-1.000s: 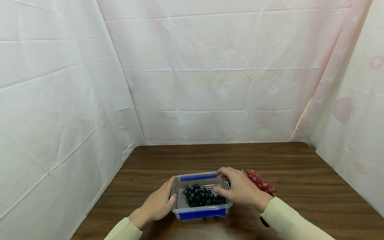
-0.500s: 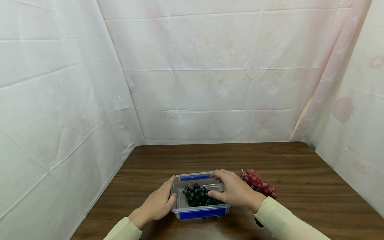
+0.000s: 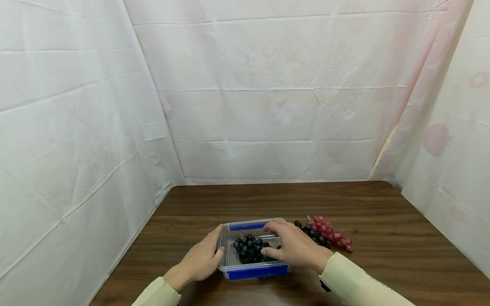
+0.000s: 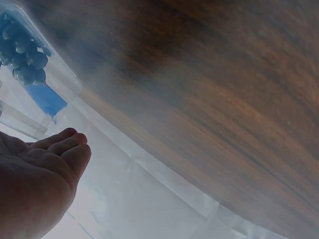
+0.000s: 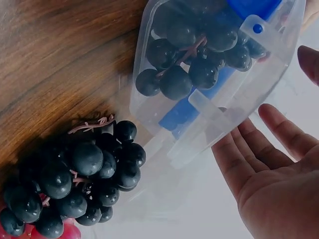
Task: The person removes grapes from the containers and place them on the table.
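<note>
A clear plastic food container (image 3: pixel 254 268) with blue strips stands on the table and holds a bunch of dark grapes (image 3: pixel 250 248). Against its left side rests my left hand (image 3: pixel 200 257), fingers extended. My right hand (image 3: pixel 294 246) is over the right side, fingers loosely bent with the thumb apart. In the right wrist view, the right fingers (image 5: pixel 232 157) are at the container wall and pinch nothing visible. Beyond this hand lies a second dark bunch of grapes (image 5: pixel 75 179), beside a bunch of red grapes (image 3: pixel 331 233).
The brown wooden table (image 3: pixel 214 199) extends around the container. White sheets (image 3: pixel 245 106) hang behind it and at both sides. Both forearms wear pale sleeves (image 3: pixel 363 280).
My right hand has shifted left over the container, uncovering the dark grapes on the table next to the red ones. The left hand stays in place.
</note>
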### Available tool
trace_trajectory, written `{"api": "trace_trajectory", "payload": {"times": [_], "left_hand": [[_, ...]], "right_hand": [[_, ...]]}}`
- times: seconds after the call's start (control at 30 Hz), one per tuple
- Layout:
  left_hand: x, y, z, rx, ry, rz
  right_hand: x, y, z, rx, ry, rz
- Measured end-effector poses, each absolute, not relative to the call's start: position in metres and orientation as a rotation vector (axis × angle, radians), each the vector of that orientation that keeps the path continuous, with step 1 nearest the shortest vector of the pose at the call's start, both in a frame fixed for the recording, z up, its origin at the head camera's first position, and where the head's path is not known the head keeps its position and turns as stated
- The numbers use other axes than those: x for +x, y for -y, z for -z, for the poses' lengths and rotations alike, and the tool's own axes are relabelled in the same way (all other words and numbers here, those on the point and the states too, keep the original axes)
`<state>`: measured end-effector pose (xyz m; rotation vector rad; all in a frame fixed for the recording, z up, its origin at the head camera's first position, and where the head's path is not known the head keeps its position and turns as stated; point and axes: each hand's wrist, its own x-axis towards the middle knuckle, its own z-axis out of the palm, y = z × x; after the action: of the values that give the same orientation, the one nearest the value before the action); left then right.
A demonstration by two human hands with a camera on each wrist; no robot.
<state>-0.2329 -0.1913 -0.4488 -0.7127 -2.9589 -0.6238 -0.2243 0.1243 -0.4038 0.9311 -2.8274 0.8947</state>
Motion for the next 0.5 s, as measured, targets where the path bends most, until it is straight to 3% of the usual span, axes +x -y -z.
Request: {"api": "trace_trajectory", "payload": {"times": [0.5], "left_hand": [[-0.2328,0.1912,0.4481,-0.710,2.968,0.635]], "right_hand": [[-0.2263,-0.1203,0.4049,0.926,2.902,-0.888]]}}
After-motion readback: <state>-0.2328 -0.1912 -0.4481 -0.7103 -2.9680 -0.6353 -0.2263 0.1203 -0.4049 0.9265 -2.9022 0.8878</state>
